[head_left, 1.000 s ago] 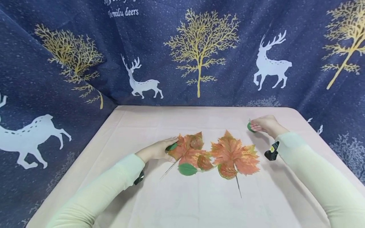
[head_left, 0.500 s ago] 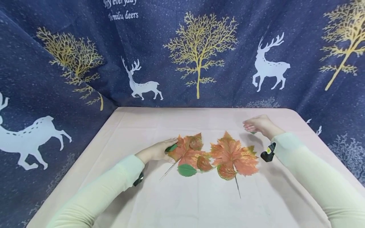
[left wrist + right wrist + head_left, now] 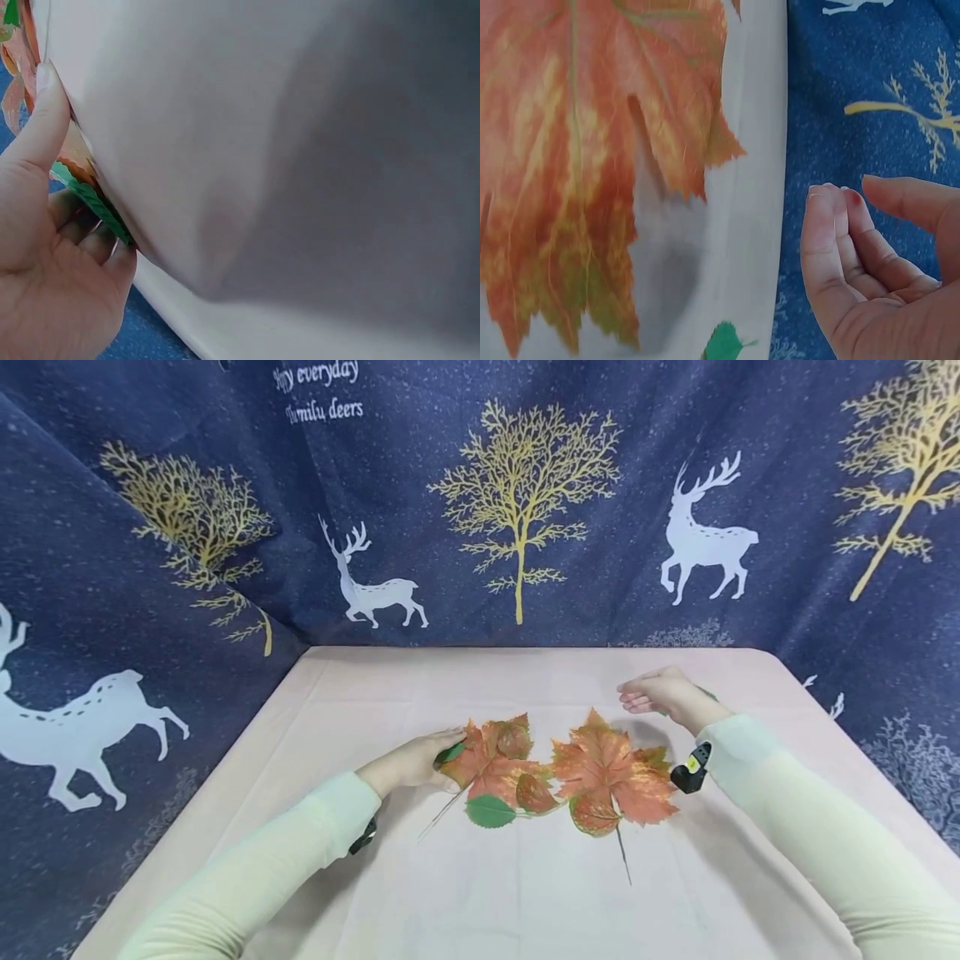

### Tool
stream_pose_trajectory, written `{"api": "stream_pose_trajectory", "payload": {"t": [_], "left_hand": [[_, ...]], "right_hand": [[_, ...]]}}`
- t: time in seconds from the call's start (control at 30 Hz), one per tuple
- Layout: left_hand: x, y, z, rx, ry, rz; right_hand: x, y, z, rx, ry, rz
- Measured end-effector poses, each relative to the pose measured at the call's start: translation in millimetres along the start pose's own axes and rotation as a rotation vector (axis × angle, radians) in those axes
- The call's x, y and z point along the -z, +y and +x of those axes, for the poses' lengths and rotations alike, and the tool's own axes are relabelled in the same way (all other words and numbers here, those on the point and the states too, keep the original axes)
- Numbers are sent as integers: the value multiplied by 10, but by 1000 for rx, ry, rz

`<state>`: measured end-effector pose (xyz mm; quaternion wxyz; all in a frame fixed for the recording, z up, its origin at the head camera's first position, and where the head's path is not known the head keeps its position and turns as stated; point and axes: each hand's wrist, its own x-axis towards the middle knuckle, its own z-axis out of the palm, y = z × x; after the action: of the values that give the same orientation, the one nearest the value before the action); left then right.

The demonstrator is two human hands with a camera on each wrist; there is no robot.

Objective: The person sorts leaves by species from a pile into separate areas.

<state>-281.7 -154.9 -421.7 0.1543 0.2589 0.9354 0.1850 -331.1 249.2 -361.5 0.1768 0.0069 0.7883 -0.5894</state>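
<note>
A pale pink table (image 3: 525,893) fills the lower half of the head view in front of a dark blue curtain (image 3: 112,543) printed with deer and golden trees. At mid-frame lie two orange maple leaves, the left one (image 3: 491,760) with small green and red leaves about it, the right one (image 3: 611,768) just beside it. The left hand (image 3: 412,762) pinches a small green leaf (image 3: 451,752) at the left maple leaf's edge; the right hand (image 3: 663,695) hovers right of centre, fingers loosely curled and empty, with a small green leaf (image 3: 724,343) on the table below it.

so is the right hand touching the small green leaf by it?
Apart. The right wrist view shows the right hand with loosely curled fingers holding nothing, and the small green leaf lying on the table away from it.
</note>
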Motion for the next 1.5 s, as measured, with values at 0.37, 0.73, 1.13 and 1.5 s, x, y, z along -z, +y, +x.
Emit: {"api": "stream_pose_trajectory", "payload": {"t": [0.37,0.73,1.13,1.5], "left_hand": [[-7,18,-24,9,30,2],[-31,39,-61,15,65,-17],[-47,62,-51,29,82,-31],[-46,53,-49,29,89,-34]], "right_hand": [[-191,-85,-16,11,-43,-49],[-419,-98,-13,26,-59,-115],[-681,-129,-49,62,-95,-149],[-905,-186,-182,69,-128,-189]]}}
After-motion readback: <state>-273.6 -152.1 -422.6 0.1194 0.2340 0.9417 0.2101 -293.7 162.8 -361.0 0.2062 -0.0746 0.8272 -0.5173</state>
